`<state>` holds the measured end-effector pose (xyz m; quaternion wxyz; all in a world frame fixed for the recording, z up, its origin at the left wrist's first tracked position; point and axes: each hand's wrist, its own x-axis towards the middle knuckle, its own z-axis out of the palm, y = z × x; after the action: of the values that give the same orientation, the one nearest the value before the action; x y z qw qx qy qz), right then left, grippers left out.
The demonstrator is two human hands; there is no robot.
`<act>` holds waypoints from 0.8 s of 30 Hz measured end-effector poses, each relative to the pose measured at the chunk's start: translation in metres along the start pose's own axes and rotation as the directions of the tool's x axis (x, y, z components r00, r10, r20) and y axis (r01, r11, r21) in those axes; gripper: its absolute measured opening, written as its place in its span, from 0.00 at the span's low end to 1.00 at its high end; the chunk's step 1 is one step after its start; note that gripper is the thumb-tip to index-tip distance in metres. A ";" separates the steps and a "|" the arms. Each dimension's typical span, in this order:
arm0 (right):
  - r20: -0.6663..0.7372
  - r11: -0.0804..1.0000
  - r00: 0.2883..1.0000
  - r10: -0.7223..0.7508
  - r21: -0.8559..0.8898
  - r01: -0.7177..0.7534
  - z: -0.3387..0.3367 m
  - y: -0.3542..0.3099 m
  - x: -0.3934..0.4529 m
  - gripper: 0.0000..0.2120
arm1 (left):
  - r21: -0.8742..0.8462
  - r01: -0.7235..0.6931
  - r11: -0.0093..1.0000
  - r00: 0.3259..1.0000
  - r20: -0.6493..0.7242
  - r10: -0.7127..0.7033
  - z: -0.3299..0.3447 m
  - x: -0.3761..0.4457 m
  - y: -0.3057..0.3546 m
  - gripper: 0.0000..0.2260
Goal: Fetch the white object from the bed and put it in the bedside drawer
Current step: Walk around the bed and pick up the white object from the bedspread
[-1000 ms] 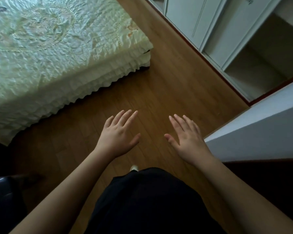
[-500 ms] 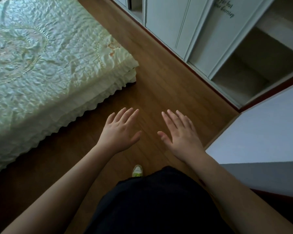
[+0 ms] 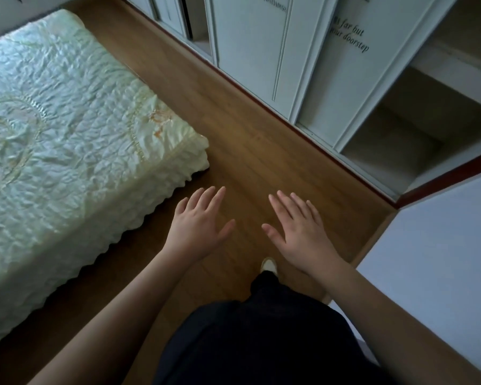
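Observation:
The bed [image 3: 67,140], covered with a pale green quilted spread, fills the left of the view. No white object shows on the part of the bed that I can see, and no bedside drawer is in view. My left hand [image 3: 199,223] hovers palm down over the wooden floor, just past the bed's near corner, fingers spread and holding nothing. My right hand [image 3: 297,232] is beside it to the right, also flat, spread and holding nothing.
A white wardrobe [image 3: 283,59] with sliding doors runs along the right; one section [image 3: 400,129] stands open. A pale wall corner [image 3: 433,259] juts in at the right. A strip of wooden floor [image 3: 233,115] runs between bed and wardrobe. My shoe tip [image 3: 269,264] shows below my hands.
The view has moved forward and lifted: more of the wardrobe and the bed's far end show, and the bed's corner has shifted. Both hands stay spread and hold nothing.

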<state>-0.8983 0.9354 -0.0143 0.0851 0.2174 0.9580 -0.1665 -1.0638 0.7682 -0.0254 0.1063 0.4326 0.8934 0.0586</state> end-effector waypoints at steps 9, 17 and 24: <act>0.013 0.997 0.999 -0.050 -0.057 0.051 -0.067 0.085 0.122 0.36 | -0.015 0.058 0.998 0.998 -0.014 -0.058 -0.037 0.133 0.015 0.34; 0.038 0.990 0.990 -0.134 -0.030 0.136 -0.076 0.077 0.240 0.32 | -0.083 0.158 0.984 0.985 -0.062 -0.164 -0.056 0.238 -0.046 0.33; 0.018 0.968 0.981 -0.191 -0.160 0.192 -0.111 0.050 0.365 0.29 | -0.089 0.177 0.980 0.980 -0.079 -0.184 -0.079 0.338 -0.103 0.35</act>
<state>-1.2111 1.1594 -0.0114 0.0870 0.1160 0.9847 -0.0963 -1.3654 0.9688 -0.0164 0.0899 0.3420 0.9296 0.1037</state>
